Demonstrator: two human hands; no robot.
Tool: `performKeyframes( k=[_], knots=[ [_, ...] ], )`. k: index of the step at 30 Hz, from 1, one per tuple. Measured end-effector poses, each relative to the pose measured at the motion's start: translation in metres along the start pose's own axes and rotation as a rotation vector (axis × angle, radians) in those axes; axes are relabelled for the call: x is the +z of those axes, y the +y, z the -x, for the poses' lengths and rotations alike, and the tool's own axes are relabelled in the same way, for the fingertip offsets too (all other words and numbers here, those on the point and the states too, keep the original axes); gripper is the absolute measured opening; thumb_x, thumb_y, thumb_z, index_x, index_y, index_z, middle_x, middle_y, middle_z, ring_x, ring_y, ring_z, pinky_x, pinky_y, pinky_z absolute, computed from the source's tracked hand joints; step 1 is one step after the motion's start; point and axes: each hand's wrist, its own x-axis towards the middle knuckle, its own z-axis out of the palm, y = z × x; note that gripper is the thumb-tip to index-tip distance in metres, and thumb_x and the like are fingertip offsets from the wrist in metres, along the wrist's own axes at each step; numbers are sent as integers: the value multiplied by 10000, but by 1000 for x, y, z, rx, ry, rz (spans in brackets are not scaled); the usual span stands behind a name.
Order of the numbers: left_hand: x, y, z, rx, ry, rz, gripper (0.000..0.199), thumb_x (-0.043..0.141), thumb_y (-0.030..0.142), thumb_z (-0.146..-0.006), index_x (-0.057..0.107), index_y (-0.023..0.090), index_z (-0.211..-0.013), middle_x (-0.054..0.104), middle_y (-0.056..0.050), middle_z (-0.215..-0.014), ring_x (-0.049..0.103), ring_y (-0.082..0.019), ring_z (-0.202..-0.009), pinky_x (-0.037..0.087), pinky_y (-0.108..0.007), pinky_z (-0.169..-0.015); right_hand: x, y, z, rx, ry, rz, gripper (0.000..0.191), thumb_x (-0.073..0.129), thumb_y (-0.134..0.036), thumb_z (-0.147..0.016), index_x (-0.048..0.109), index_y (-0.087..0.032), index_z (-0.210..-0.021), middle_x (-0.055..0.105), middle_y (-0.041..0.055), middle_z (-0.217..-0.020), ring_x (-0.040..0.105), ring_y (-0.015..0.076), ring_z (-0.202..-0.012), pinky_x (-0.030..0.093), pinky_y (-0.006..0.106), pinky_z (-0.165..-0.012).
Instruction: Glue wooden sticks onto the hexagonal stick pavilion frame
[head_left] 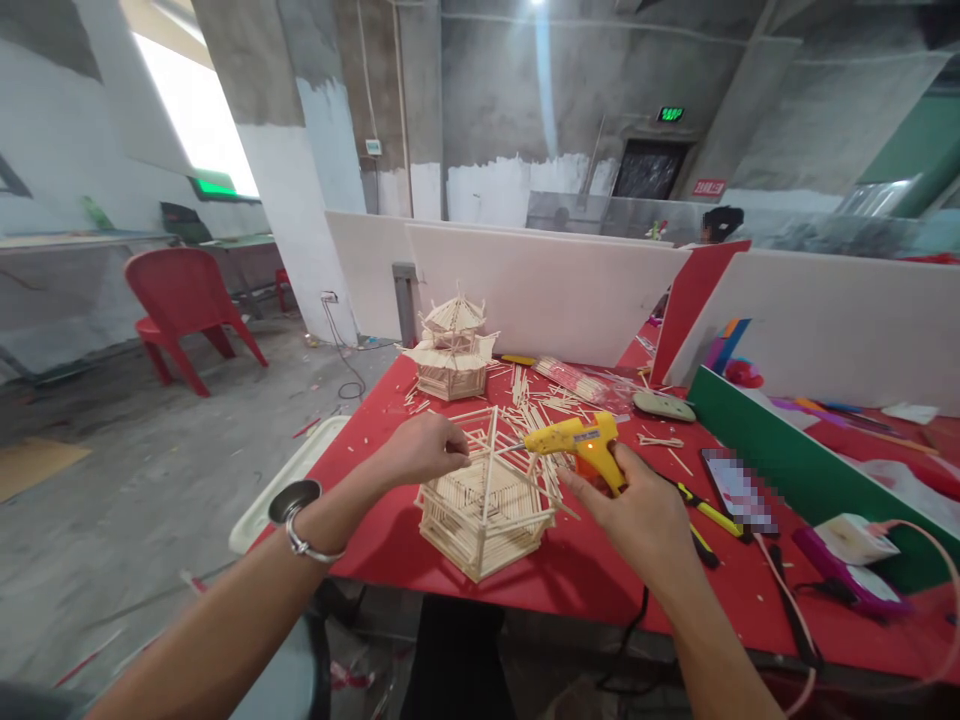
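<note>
A hexagonal frame of thin wooden sticks sits near the front edge of the red table, with upright and slanting sticks rising from it. At its upper left is my left hand, fingers pinched together by the sticks; whatever lies between the fingertips is too small to make out. My right hand is wrapped round the handle of a yellow glue gun. The gun's nozzle points left, close to the top of the frame. Behind stands a tiered stick pagoda.
Loose sticks and a bagged bundle lie behind the frame. Pliers, a phone and a purple power strip are on the right, beside a green panel. White boards stand along the back.
</note>
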Motion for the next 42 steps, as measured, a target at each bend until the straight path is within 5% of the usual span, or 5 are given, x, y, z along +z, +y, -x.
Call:
performKeyframes(
  k=[15, 42],
  knots=[
    [0, -5, 0, -7, -23, 35, 131, 652, 286, -732, 756, 211, -706, 705, -1, -640, 595, -140, -610, 340, -227, -550, 16, -31, -8, -266, 193, 305, 341, 567, -492, -876, 623, -218, -1070, 731, 51, -916, 659, 217, -720, 289, 298, -559],
    [-3, -1, 1, -19, -45, -37, 147, 646, 289, -764, 764, 201, -758, 702, -2, -670, 590, -136, -643, 330, -232, -577, 16, -33, -3, -341, 242, 294, 354, 612, -425, -865, 609, -205, -1142, 733, 31, -962, 668, 202, -738, 329, 301, -582]
  ],
)
